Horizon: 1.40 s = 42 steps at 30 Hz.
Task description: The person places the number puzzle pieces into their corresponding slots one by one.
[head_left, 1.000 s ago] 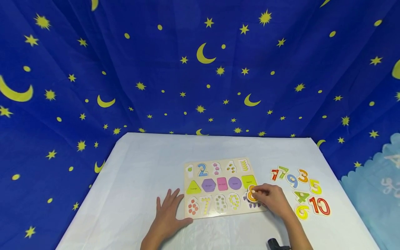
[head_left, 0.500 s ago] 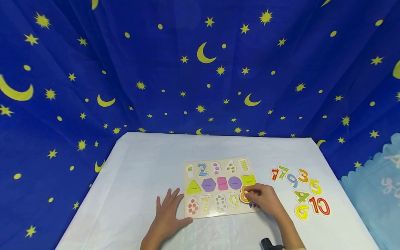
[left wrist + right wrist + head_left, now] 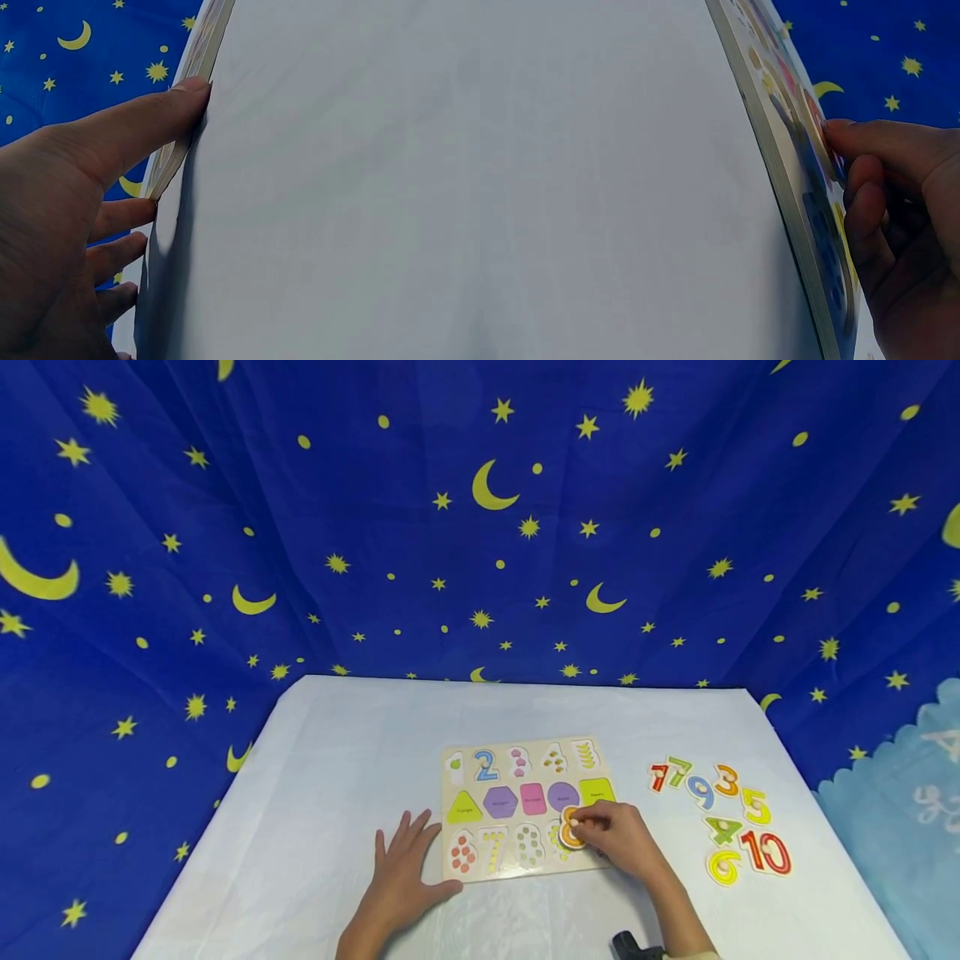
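Observation:
A wooden number puzzle board (image 3: pixel 472 783) lies on the white table, with fruit-printed number recesses and a middle row of coloured shapes. A blue 2 piece (image 3: pixel 486 766) sits in its top row. My right hand (image 3: pixel 618 839) pinches an orange number 8 puzzle piece (image 3: pixel 567 837) by its knob. That piece is over the board's bottom row, overlapping the 9 recess in the head view. My left hand (image 3: pixel 401 878) rests at the board's left side, fingers spread. In the left wrist view its thumb (image 3: pixel 161 120) touches the board's edge.
To the right of the board lie several loose number pieces, among them a red 1 (image 3: pixel 658 777), a blue 9 (image 3: pixel 701 792), a green 4 (image 3: pixel 722 831) and a red 10 (image 3: pixel 767 852). A blue star-and-moon cloth (image 3: pixel 420 527) hangs behind the table.
My right hand has moved left along the bottom row with the number 8 piece, from the right-end recess to the 9 recess. My left hand stays in place.

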Each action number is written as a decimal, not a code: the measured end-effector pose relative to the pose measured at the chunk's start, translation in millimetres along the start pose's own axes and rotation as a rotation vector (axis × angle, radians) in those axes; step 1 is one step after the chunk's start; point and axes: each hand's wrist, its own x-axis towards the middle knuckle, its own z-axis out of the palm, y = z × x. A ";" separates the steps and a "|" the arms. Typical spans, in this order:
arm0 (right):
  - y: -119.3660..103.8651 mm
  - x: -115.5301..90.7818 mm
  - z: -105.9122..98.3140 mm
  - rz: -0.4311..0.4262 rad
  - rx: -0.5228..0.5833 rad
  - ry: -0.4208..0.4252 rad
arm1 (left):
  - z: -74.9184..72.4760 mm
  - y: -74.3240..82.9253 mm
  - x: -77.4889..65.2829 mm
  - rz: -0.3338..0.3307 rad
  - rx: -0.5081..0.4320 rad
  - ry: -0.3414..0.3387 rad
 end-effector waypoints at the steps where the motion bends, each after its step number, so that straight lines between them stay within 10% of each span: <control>1: -0.6 0.2 0.7 -0.006 -0.004 0.002 | -0.1 -0.1 0.2 0.001 0.001 -0.001; 42: -21.8 5.8 43.3 -0.207 0.013 -0.122 | 1.0 0.2 2.1 -0.002 0.002 -0.007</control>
